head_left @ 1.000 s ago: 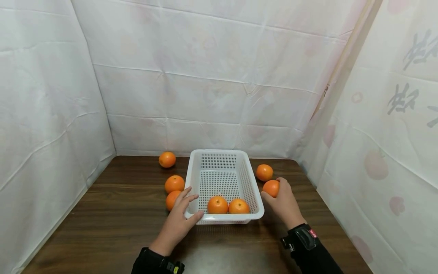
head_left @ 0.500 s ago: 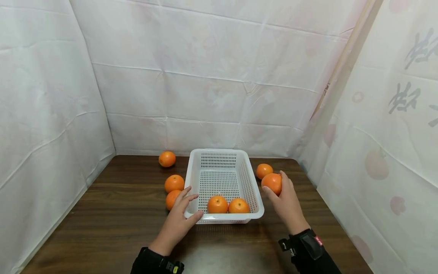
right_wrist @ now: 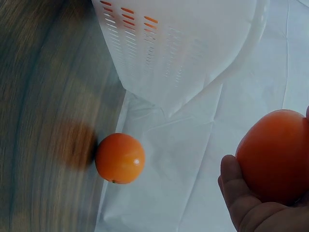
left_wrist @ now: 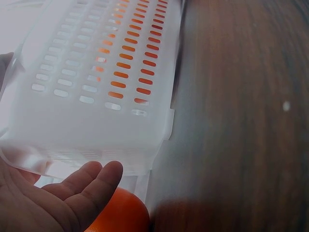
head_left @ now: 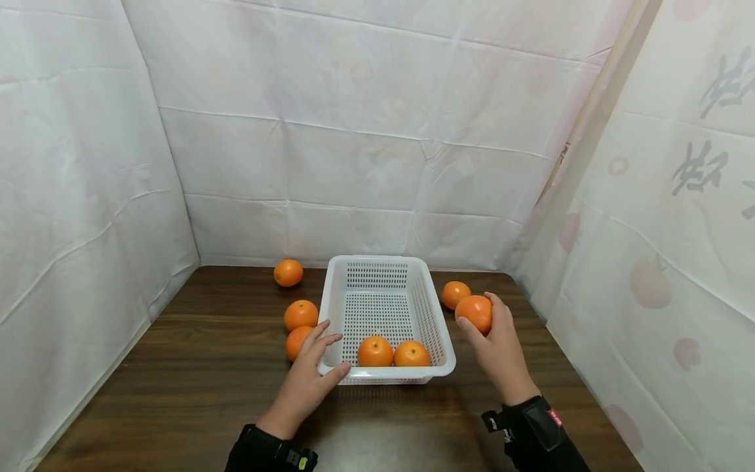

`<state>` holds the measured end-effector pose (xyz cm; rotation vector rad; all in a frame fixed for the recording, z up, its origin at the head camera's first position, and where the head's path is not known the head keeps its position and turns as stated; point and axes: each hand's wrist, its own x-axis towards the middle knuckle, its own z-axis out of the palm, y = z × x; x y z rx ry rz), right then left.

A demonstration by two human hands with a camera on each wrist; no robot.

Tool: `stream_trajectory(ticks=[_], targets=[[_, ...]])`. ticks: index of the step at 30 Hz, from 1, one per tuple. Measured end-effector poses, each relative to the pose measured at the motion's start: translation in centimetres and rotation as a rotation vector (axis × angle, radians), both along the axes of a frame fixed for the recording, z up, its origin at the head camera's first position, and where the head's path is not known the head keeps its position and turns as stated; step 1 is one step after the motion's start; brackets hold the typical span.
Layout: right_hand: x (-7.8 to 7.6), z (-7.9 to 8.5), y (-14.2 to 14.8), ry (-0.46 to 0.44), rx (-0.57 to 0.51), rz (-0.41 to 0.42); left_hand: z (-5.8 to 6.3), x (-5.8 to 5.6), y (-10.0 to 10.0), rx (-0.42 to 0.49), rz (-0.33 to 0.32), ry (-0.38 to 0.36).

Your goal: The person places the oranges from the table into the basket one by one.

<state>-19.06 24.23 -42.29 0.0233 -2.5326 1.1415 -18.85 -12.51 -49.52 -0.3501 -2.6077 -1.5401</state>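
Note:
A white perforated plastic basket (head_left: pixel 386 373) stands on the table with two oranges (head_left: pixel 375 352) at its near end. My left hand (head_left: pixel 303 387) rests at the near left corner, fingers spread over the rim and the thumb along the front edge. In the left wrist view, straight fingers (left_wrist: pixel 96 191) lie outside the basket wall, close to an orange (left_wrist: pixel 126 212). Right of the basket, my right hand (head_left: pixel 498 351) holds an orange (head_left: pixel 474 313) between thumb and fingers; the right wrist view shows this held orange (right_wrist: pixel 275 154) raised off the table.
Another orange (head_left: pixel 455 295) lies behind the held one, right of the basket. Left of the basket are an orange (head_left: pixel 300 315), one partly hidden by my left hand (head_left: pixel 297 342), and one near the back edge (head_left: pixel 288 273). White cloth (head_left: pixel 354 164) hangs around the dark wooden table (head_left: pixel 206 367).
My right hand has lifted the orange off the table and shifted it slightly up and to the right. The left hand and the basket have stayed in place.

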Motion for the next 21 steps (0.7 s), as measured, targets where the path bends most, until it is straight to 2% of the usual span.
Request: stream_trajectory(ticks=[6, 13, 21], targets=[[-0.2, 0.2, 0.4, -0.003, -0.013, 0.003, 0.0, 0.1, 0.0, 0.001, -0.001, -0.001], [-0.3, 1.2, 0.9, -0.011, -0.008, 0.001, 0.0, 0.1, -0.1, 0.011, -0.006, -0.002], [-0.2, 2.2, 1.2, 0.013, -0.002, 0.001, -0.2, 0.1, 0.0, 0.018, 0.002, 0.039]])
